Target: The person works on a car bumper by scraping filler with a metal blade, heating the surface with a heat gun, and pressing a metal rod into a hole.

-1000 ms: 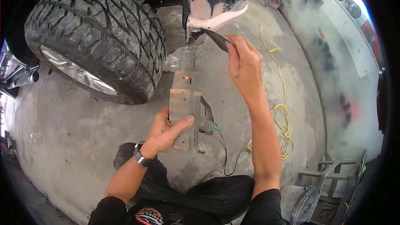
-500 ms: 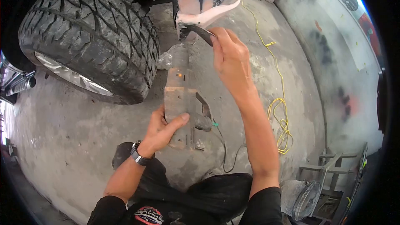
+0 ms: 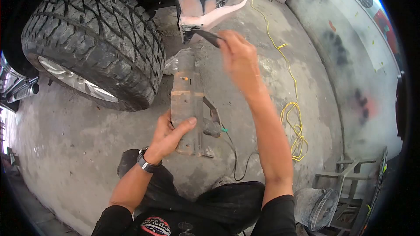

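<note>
Two hands are closed on things: the right hand [image 3: 238, 59], at upper centre, pinches a dark strip [image 3: 209, 37], and the left hand [image 3: 168, 137], at centre, grips a metal part [image 3: 187, 111]. The right hand has just turned blurrier than a moment ago, while the left grip looks much the same, so I judge that the right is doing the moving and the left the steadying. The panel [image 3: 192, 0] sits farther left in the frame than before, probably because the view shifted.

The strip runs up and left from the right fingertips to the panel's dark lower corner; whether its tip touches there, I cannot tell. The metal part stands below that corner, to the lower left of the right hand. The left thumb lies across its face and the fingers wrap its left edge. A tyre [image 3: 94, 43] fills the upper left, well apart from the right hand, and a yellow cord [image 3: 294, 83] trails down the right half of the floor [image 3: 100, 135]
</note>
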Demonstrator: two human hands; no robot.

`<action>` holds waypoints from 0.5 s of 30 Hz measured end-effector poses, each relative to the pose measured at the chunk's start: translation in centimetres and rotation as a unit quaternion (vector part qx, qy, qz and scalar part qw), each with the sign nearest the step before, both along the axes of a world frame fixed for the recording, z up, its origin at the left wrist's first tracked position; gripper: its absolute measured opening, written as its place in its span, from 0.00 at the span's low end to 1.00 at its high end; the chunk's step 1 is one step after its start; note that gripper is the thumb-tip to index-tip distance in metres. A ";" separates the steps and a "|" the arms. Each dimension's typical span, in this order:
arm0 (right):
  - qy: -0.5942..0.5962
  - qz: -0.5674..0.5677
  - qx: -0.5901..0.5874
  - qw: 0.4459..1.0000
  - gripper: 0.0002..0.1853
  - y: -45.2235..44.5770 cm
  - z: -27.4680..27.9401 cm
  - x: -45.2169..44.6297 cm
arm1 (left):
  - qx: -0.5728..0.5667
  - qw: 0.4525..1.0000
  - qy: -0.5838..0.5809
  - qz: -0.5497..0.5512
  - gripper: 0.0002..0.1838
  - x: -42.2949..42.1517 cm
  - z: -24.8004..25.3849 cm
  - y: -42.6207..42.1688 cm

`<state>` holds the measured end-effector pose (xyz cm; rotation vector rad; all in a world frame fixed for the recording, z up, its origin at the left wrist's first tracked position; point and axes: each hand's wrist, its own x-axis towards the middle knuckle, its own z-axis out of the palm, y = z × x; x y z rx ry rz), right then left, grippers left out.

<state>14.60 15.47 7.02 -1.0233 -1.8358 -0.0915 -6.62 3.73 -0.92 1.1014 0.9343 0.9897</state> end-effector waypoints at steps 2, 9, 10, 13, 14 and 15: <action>-0.016 -0.008 0.006 1.000 0.07 -0.2 0.1 -0.1 | -0.006 1.000 0.002 -0.001 0.28 0.0 -0.3 0.1; -0.065 -0.025 -0.002 0.998 0.07 -0.2 0.0 -0.9 | -0.004 1.000 0.022 0.006 0.30 0.2 -0.7 0.7; -0.087 -0.025 -0.011 0.996 0.07 -0.2 0.1 -1.2 | 0.003 1.000 0.018 0.004 0.30 0.3 -0.6 0.8; -0.028 -0.038 -0.018 0.999 0.08 -1.1 1.1 -0.5 | 0.016 0.999 0.030 0.013 0.29 0.0 -0.9 0.9; -0.034 -0.022 0.002 0.999 0.08 -0.6 0.8 -0.8 | 0.019 0.999 0.036 0.015 0.29 0.0 -1.1 0.9; -0.039 -0.010 0.022 0.999 0.08 -0.2 0.2 -0.9 | 0.009 1.000 0.021 0.017 0.28 0.0 -1.2 0.9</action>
